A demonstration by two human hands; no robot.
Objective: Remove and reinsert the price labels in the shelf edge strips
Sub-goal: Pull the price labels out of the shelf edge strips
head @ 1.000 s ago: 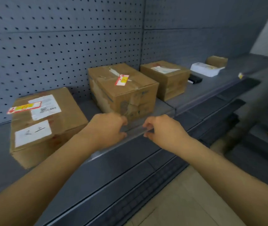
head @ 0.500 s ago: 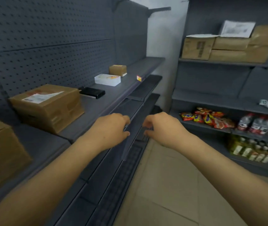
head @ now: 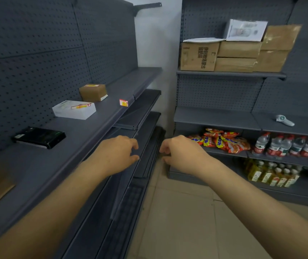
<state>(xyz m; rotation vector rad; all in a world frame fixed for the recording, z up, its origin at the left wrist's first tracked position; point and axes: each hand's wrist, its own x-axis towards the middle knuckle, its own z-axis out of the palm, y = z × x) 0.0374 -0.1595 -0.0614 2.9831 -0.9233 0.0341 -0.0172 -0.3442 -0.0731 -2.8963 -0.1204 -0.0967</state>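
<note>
A small red and yellow price label [head: 123, 102] stands at the front edge of the dark grey shelf [head: 85, 135] on the left, well beyond both hands. My left hand [head: 115, 152] hovers just off that shelf's edge strip, fingers loosely curled and apart, holding nothing. My right hand [head: 181, 152] floats in the aisle to its right, fingers also curled, with nothing visible in it. Neither hand touches the strip. The strip near my hands shows no label.
On the left shelf lie a black flat box [head: 39, 137], a white box [head: 74, 109] and a small cardboard box [head: 93, 92]. Lower shelves jut out below. The right-hand unit holds cartons [head: 198, 56], snack packs [head: 222, 140], water bottles [head: 288, 144], oil bottles [head: 269, 173]. Tiled floor [head: 187, 221] lies between.
The view has swung right along the shelf: the large cardboard boxes have passed out of sight and the right-hand unit has come into view. Both hands have left the shelf edge and hang free.
</note>
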